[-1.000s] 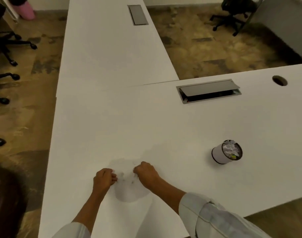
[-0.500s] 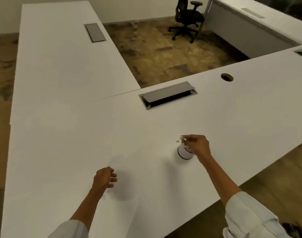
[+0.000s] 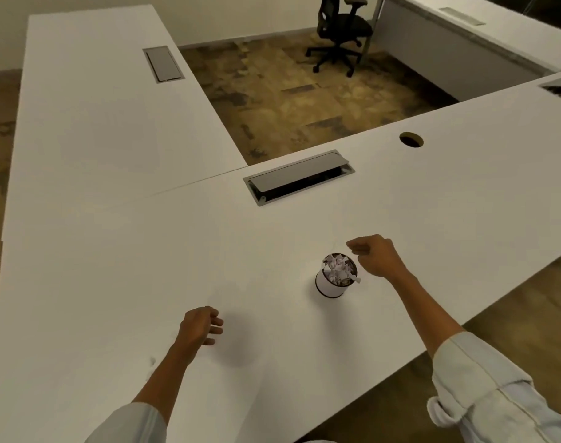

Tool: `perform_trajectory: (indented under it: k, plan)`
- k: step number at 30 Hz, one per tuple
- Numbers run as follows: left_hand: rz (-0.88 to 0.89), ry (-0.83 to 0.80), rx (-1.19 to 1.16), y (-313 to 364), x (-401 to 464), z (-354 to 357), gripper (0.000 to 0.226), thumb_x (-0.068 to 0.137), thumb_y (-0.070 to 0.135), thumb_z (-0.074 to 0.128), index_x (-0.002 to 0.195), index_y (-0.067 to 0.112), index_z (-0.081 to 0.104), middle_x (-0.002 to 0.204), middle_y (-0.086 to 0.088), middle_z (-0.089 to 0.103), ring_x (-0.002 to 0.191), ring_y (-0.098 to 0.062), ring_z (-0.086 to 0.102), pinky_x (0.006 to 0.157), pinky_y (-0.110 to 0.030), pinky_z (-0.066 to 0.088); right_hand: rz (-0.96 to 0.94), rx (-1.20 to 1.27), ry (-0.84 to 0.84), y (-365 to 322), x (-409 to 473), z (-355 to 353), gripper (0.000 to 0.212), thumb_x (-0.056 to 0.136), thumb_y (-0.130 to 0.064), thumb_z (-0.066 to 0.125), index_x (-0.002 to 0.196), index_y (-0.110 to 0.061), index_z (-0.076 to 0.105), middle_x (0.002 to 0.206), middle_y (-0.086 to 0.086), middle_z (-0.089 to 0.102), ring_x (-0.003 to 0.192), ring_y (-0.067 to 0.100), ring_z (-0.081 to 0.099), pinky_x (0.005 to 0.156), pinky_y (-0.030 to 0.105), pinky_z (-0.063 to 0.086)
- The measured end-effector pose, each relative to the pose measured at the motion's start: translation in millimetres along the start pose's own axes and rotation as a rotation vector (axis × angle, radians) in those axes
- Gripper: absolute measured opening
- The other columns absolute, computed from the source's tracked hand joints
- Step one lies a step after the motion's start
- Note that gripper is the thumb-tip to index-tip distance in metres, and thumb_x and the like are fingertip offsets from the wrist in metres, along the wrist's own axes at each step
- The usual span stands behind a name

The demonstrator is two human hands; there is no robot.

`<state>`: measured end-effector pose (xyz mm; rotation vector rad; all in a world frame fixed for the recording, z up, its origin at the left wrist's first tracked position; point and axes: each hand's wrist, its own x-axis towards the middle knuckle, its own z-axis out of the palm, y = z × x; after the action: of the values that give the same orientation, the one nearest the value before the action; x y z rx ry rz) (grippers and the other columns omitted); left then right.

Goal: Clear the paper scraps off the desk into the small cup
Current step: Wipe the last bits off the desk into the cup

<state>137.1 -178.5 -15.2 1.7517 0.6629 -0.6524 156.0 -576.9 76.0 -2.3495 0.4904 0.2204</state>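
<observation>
Nearest the viewer, two forearms in rolled pale sleeves (image 3: 483, 398) are stretched out over a wide white desk (image 3: 113, 266). The left hand (image 3: 198, 326) is held low over the desk with its fingers loosely curled; whether anything is pinched inside it cannot be told. Just behind and to the left of that wrist, a faint pale fleck (image 3: 152, 361) is seen on the desk, possibly a leftover scrap, though it is too small to be sure. Ahead and to the right of the left hand, the small cup (image 3: 335, 276) is stood upright: a short white cylinder with a dark rim and a dark band at its foot. It is heaped to the brim with crumpled white paper scraps (image 3: 336, 266), and one piece is hung over the rim on the side of the right hand. The right hand (image 3: 376, 255) is held just beside and slightly beyond the cup, fingers drawn in to a narrow pinch, with nothing visibly held. The scraps are judged to be nearly weightless, soft and easily blown or knocked loose, so a fingertip pinch is best suited to them. The cup is judged light and easily tipped, and is best steadied by its side wall. Beyond the hands, a grey cable hatch (image 3: 299, 177) and a round cable hole (image 3: 411, 139) are set into the desk, and an office chair (image 3: 339, 30) is seen on the floor farther off.
</observation>
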Motion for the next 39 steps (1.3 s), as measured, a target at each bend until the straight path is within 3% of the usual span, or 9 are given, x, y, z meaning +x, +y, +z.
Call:
perform_trajectory:
  k: [3, 7, 11, 21, 23, 24, 27, 33, 39]
  plan:
    - [-0.007, 0.022, -0.005, 0, 3, 0, 0.021, 0.089, 0.017, 0.049, 0.096, 0.006, 0.065, 0.092, -0.017, 0.072, 0.081, -0.031, 0.07, 0.06, -0.033, 0.051, -0.088, -0.106, 0.033, -3, -10, 0, 0.047, 0.08, 0.011, 0.048, 0.118, -0.008, 0.069, 0.117, 0.014, 0.071, 0.107, 0.024, 0.068, 0.096, 0.028, 0.051]
    - [-0.008, 0.014, 0.003, -2, 6, 5, 0.022, 0.089, 0.017, 0.048, 0.098, 0.006, 0.065, 0.092, -0.016, 0.072, 0.08, -0.03, 0.07, 0.061, -0.033, 0.051, -0.261, -0.458, -0.146, -1, -32, 43, 0.043, 0.089, -0.022, 0.047, 0.132, -0.023, 0.053, 0.133, 0.005, 0.06, 0.116, 0.032, 0.058, 0.09, 0.039, 0.049]
    - [-0.005, 0.0, 0.018, -4, 6, 8, 0.024, 0.09, 0.017, 0.045, 0.099, 0.007, 0.065, 0.092, -0.016, 0.072, 0.083, -0.031, 0.07, 0.063, -0.035, 0.052, -0.367, -0.757, -0.222, 31, -35, 83, 0.067, 0.093, -0.04, 0.035, 0.149, -0.005, 0.025, 0.157, 0.013, 0.028, 0.147, 0.027, 0.024, 0.119, 0.051, 0.015]
    - [-0.025, 0.013, 0.022, -8, 8, 4, 0.024, 0.091, 0.017, 0.045, 0.1, 0.008, 0.065, 0.092, -0.016, 0.073, 0.083, -0.031, 0.071, 0.061, -0.034, 0.053, -0.316, -0.878, -0.382, 30, 2, 75, 0.074, 0.091, -0.06, 0.03, 0.15, -0.015, 0.028, 0.155, 0.01, 0.035, 0.147, 0.027, 0.025, 0.114, 0.062, -0.017]
    - [-0.014, 0.008, 0.017, -6, 8, 3, 0.023, 0.091, 0.017, 0.045, 0.099, 0.008, 0.065, 0.091, -0.015, 0.073, 0.082, -0.03, 0.071, 0.061, -0.034, 0.053, -0.297, -0.818, -0.369, 20, 1, 61, 0.062, 0.089, -0.056, 0.04, 0.14, -0.023, 0.047, 0.143, 0.006, 0.052, 0.138, 0.028, 0.04, 0.118, 0.061, -0.004]
    - [-0.008, 0.006, 0.014, -5, 8, 2, 0.023, 0.091, 0.017, 0.046, 0.098, 0.008, 0.065, 0.091, -0.015, 0.073, 0.082, -0.03, 0.07, 0.061, -0.033, 0.053, -0.274, -0.724, -0.319, 14, -1, 51, 0.054, 0.086, -0.053, 0.047, 0.132, -0.028, 0.055, 0.132, 0.006, 0.061, 0.129, 0.029, 0.049, 0.119, 0.056, 0.015]
    - [0.004, 0.006, 0.007, -3, 8, -3, 0.023, 0.091, 0.018, 0.045, 0.098, 0.007, 0.065, 0.091, -0.016, 0.073, 0.08, -0.03, 0.07, 0.06, -0.033, 0.052, -0.258, -0.343, -0.062, 7, -15, 14, 0.035, 0.076, -0.035, 0.064, 0.11, -0.03, 0.069, 0.102, 0.0, 0.074, 0.098, 0.021, 0.069, 0.087, 0.037, 0.054]
    - [0.018, 0.015, 0.008, -12, 5, -9, 0.02, 0.091, 0.016, 0.047, 0.095, 0.008, 0.065, 0.089, -0.015, 0.072, 0.08, -0.031, 0.07, 0.061, -0.033, 0.051, -0.205, 0.112, 0.304, 23, -44, -25, 0.023, 0.078, 0.0, 0.065, 0.088, -0.018, 0.074, 0.083, -0.007, 0.074, 0.076, 0.004, 0.07, 0.071, 0.013, 0.056]
    - [0.181, 0.195, 0.141, -35, -5, -31, 0.016, 0.091, 0.015, 0.053, 0.083, 0.008, 0.066, 0.08, -0.012, 0.07, 0.077, -0.031, 0.068, 0.061, -0.032, 0.048, -0.137, 0.193, 0.241, 23, -85, 45, 0.019, 0.076, 0.002, 0.069, 0.081, -0.015, 0.073, 0.075, -0.005, 0.073, 0.071, -0.002, 0.066, 0.061, 0.003, 0.049]
